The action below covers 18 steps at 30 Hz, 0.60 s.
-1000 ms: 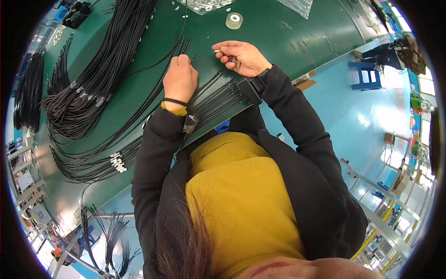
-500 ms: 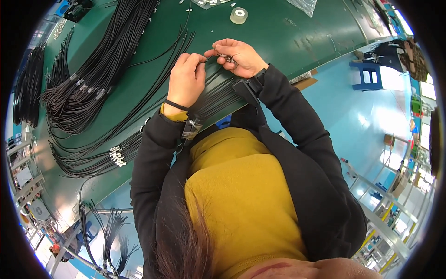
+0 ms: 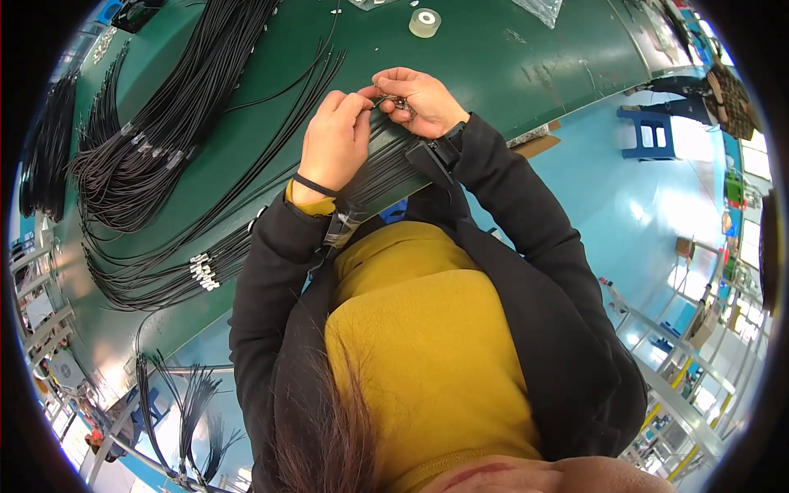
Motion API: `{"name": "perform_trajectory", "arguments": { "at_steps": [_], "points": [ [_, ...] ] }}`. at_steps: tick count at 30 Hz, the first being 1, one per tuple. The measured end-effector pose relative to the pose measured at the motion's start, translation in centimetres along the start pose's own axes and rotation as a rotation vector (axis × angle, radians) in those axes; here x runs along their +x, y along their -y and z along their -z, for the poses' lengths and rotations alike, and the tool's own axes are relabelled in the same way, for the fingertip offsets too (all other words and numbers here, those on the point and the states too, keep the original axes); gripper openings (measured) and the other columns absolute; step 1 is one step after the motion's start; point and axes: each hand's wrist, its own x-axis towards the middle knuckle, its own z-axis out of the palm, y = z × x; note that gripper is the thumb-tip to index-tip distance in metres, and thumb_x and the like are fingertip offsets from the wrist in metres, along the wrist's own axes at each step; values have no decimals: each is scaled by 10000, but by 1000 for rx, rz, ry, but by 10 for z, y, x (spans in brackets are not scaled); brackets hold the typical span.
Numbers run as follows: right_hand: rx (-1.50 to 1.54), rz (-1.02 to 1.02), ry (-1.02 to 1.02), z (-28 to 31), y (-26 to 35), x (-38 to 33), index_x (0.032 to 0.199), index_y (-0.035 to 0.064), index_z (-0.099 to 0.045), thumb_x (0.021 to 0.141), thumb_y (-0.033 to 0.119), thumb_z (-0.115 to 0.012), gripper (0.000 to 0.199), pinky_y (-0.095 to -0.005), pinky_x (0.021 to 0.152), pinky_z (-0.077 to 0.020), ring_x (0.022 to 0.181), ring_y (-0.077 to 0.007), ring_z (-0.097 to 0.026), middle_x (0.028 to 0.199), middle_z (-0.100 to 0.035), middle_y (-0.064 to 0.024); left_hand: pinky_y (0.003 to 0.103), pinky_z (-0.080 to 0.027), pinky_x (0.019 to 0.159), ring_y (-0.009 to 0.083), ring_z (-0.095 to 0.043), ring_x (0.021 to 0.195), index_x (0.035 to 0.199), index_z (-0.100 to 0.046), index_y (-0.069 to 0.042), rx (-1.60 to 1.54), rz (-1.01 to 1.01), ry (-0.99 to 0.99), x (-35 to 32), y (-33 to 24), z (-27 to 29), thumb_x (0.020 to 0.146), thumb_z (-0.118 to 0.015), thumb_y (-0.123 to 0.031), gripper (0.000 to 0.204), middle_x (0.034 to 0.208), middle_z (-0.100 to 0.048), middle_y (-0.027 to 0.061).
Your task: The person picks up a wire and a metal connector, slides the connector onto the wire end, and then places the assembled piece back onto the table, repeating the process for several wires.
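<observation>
My left hand (image 3: pixel 333 146) is closed in a pinch on the end of a thin black cable, above the near part of the green table. Beside it, my right hand (image 3: pixel 423 103) curls around several small metal parts (image 3: pixel 400 104) lying against its fingers. Its thumb and index finger meet close to the left fingertips; whatever is pinched there is too small to make out. Below both hands, several black cables (image 3: pixel 382 174) run side by side toward the table's near edge. A group of white tags or connectors (image 3: pixel 204 272) sits on the cables to the left.
Big bundles of black cable (image 3: pixel 197 82) lie at the left of the green table (image 3: pixel 460 62). A roll of clear tape (image 3: pixel 425 23) and a plastic bag (image 3: pixel 541 10) are at the far side. More cables (image 3: pixel 193 411) hang below the left edge. A blue stool (image 3: pixel 648 134) stands on the floor at right.
My left hand has shifted slightly right, bringing its fingertips up against those of my right hand. The right hand stays nearly in place, still around the metal parts.
</observation>
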Motion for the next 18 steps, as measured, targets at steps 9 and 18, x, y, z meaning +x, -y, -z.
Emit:
{"name": "perform_trajectory", "arguments": {
  "at_steps": [9,18],
  "points": [
    [192,7,-66,1,3,2,1041,-42,-515,941,121,-492,193,-242,600,-479,743,-172,-572,997,-606,-203,297,-463,569,225,-575,637,894,-615,-18,-6,18,-16,-3,1,5,801,-605,21,101,787,-574,107],
    [494,15,-75,1,11,11,1028,-103,-520,944,165,-480,283,-414,898,-515,1007,-327,-586,1068,-564,-233,346,-466,563,280,-571,639,874,-598,-22,-15,45,-67,5,3,14,792,-594,26,95,771,-567,124]
  ]
}}
